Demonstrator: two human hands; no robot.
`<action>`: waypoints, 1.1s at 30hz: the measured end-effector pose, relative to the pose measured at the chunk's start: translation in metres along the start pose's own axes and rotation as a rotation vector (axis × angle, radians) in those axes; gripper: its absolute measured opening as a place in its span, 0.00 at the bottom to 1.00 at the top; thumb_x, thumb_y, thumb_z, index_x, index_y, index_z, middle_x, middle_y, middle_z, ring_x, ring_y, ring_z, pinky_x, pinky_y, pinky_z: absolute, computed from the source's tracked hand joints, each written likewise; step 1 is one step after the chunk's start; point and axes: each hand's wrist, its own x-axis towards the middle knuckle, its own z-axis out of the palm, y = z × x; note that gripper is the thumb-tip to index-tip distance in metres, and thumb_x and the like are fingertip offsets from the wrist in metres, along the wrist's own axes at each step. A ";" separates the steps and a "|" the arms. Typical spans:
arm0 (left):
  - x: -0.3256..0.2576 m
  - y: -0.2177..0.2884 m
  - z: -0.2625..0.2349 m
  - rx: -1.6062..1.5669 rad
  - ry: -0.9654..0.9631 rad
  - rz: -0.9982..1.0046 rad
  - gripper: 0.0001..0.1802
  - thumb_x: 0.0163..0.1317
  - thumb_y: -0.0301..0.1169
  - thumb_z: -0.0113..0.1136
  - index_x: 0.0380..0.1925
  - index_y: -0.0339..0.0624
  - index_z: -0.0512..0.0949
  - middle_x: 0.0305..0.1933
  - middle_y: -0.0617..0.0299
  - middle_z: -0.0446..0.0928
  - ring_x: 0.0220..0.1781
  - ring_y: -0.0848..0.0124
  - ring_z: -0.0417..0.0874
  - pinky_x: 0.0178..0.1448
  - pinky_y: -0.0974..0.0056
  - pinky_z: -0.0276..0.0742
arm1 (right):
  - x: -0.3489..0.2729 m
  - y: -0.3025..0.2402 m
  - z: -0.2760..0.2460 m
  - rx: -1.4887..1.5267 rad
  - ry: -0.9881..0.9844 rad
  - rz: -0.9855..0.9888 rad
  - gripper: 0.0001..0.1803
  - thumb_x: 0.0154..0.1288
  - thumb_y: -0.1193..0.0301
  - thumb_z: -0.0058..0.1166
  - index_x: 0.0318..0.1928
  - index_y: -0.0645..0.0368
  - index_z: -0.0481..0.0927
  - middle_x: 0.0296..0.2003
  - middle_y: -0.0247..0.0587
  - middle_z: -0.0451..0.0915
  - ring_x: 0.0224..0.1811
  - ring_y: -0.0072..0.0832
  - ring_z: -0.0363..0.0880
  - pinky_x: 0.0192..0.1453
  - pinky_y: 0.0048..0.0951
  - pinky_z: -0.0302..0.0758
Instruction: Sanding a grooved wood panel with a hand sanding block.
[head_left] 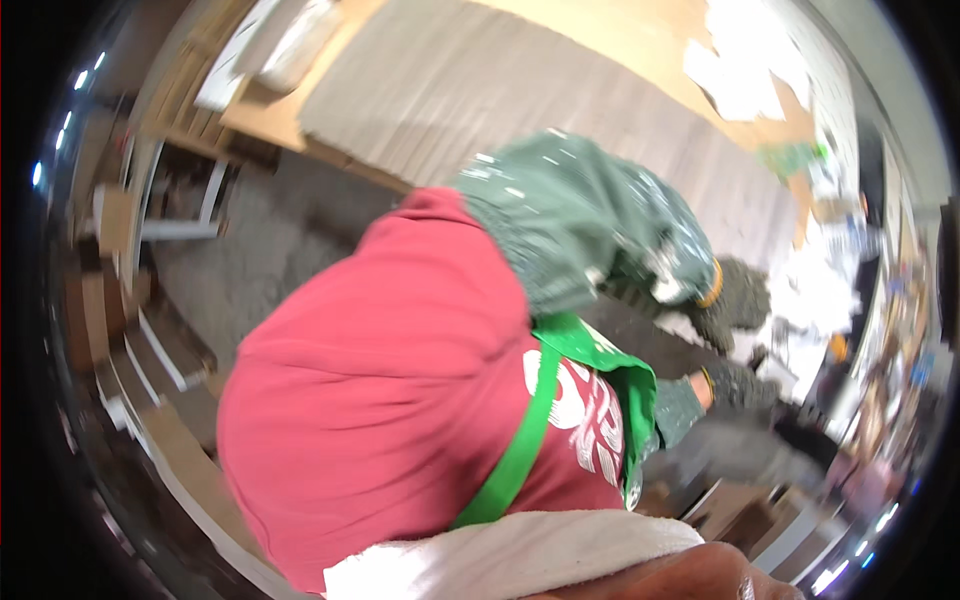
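My left hand (pixel 735 303), in a dark, stained work glove with an orange cuff, reaches over the near right edge of the grey board-like sheet (pixel 520 90). Its fingers point down and are blurred, so whether they grip anything does not show. Below it is my right hand (pixel 742 388), in a similar dark glove. That one lies close to a small white piece (pixel 797 373), and I cannot make out contact. Green, paint-spotted sleeves (pixel 600 210) cover my forearms. I wear a red shirt with a green apron (pixel 595 345).
The sheet rests on a light wooden table (pixel 620 35). White crumpled plastic (pixel 815 290) and a green translucent item (pixel 790 158) lie at the right. White papers (pixel 740 75) are at the far right. Brown boards (pixel 745 515) stand low on the right, and grey floor (pixel 260 240) shows at left.
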 end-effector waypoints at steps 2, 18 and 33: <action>0.004 0.001 -0.001 0.027 -0.102 -0.002 0.30 0.48 0.54 0.56 0.42 0.39 0.76 0.49 0.50 0.74 0.55 0.53 0.72 0.66 0.47 0.58 | -0.013 0.003 0.018 -0.017 -0.148 -0.006 0.23 0.71 0.60 0.39 0.59 0.62 0.68 0.57 0.50 0.70 0.59 0.40 0.69 0.64 0.41 0.66; -0.454 -0.154 -0.327 0.896 -0.002 -0.941 0.40 0.59 0.63 0.43 0.59 0.42 0.70 0.66 0.50 0.64 0.70 0.58 0.60 0.72 0.56 0.53 | -0.101 0.000 0.099 -0.113 -0.453 0.019 0.22 0.71 0.61 0.40 0.59 0.62 0.68 0.57 0.51 0.70 0.59 0.41 0.69 0.64 0.42 0.66; -0.557 -0.203 -0.370 0.422 0.113 -0.963 0.36 0.63 0.59 0.39 0.57 0.40 0.71 0.58 0.48 0.72 0.62 0.55 0.71 0.67 0.56 0.60 | -0.172 0.000 0.105 -0.403 -0.283 -0.055 0.21 0.71 0.63 0.40 0.59 0.62 0.68 0.57 0.51 0.70 0.59 0.42 0.69 0.64 0.42 0.67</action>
